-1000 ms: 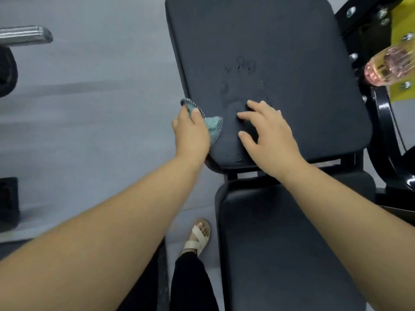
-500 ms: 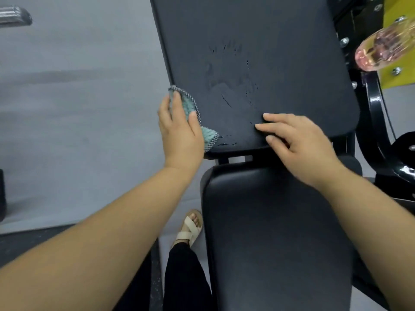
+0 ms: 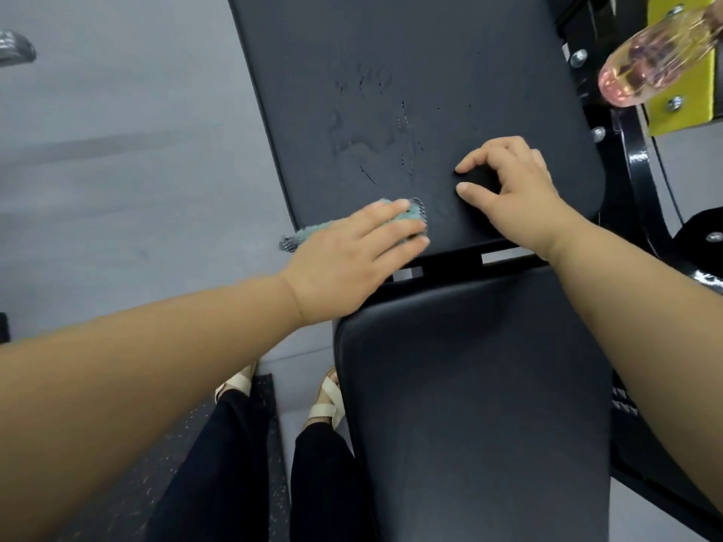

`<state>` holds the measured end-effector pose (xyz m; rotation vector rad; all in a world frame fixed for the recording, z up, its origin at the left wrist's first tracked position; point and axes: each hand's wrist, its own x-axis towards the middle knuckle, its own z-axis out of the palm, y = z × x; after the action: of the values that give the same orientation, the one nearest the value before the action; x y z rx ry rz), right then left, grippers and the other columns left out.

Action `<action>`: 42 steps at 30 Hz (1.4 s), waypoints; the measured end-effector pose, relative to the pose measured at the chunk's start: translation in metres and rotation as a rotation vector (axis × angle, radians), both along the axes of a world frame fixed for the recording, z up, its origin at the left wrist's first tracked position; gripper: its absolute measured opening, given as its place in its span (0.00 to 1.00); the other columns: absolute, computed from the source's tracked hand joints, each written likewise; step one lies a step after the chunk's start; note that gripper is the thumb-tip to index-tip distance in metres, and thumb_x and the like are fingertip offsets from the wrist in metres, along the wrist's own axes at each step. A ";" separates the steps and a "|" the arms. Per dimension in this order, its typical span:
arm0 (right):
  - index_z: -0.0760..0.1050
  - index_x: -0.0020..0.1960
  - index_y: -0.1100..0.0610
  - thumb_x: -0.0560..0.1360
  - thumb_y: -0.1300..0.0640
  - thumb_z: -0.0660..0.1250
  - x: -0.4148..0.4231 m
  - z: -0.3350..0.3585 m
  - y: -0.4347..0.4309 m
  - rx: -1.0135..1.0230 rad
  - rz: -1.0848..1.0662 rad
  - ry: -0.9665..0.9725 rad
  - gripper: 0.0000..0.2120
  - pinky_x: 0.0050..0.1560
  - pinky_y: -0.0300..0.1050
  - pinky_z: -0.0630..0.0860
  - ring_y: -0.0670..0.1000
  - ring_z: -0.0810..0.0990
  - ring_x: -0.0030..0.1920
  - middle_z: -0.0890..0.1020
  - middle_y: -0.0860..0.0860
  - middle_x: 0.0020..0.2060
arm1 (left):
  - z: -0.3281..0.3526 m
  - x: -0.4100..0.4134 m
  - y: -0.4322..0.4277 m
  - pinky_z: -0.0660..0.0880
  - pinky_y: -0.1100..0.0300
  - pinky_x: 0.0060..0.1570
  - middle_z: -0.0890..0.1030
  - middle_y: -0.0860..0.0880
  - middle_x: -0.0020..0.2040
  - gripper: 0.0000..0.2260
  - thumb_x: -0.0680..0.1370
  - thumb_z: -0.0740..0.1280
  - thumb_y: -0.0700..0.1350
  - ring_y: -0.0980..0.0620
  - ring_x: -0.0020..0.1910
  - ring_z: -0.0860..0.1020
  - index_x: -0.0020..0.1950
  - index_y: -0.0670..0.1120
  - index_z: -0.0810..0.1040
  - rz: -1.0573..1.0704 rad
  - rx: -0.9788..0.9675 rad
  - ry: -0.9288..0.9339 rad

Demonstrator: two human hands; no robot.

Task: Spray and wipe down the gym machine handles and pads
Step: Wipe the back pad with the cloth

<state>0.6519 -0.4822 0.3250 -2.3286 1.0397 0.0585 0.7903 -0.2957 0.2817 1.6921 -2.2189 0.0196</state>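
Left hand (image 3: 352,248), fingers flat, has moved the teal cloth (image 3: 311,230) onto the back pad's (image 3: 450,64) lower edge, cloth lying left-right; right hand (image 3: 516,189) curled, empty.

"How many pads?"
"Two, both black: a back pad (image 3: 410,91) and a seat pad (image 3: 469,385)."
"Cloths?"
"One teal cloth (image 3: 309,232), at the back pad's lower left corner."
"Hands?"
"Two: a left hand (image 3: 352,260) and a right hand (image 3: 520,197), both by that pad's lower edge."
"Anything else?"
"One clear pinkish bottle (image 3: 657,56) past its right edge, and two pale sandals (image 3: 326,400) on the floor (image 3: 117,150)."
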 end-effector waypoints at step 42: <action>0.65 0.70 0.44 0.83 0.55 0.50 -0.070 -0.001 -0.053 0.153 0.036 -0.038 0.18 0.74 0.47 0.42 0.42 0.50 0.75 0.60 0.40 0.74 | 0.025 -0.098 -0.117 0.48 0.57 0.72 0.56 0.44 0.77 0.21 0.81 0.54 0.37 0.45 0.77 0.51 0.74 0.47 0.63 -0.010 0.314 -0.077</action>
<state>0.5823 -0.5350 0.3245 -2.2019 0.9418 0.1037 0.6927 -0.4125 0.3072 1.8657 -2.3872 -0.2854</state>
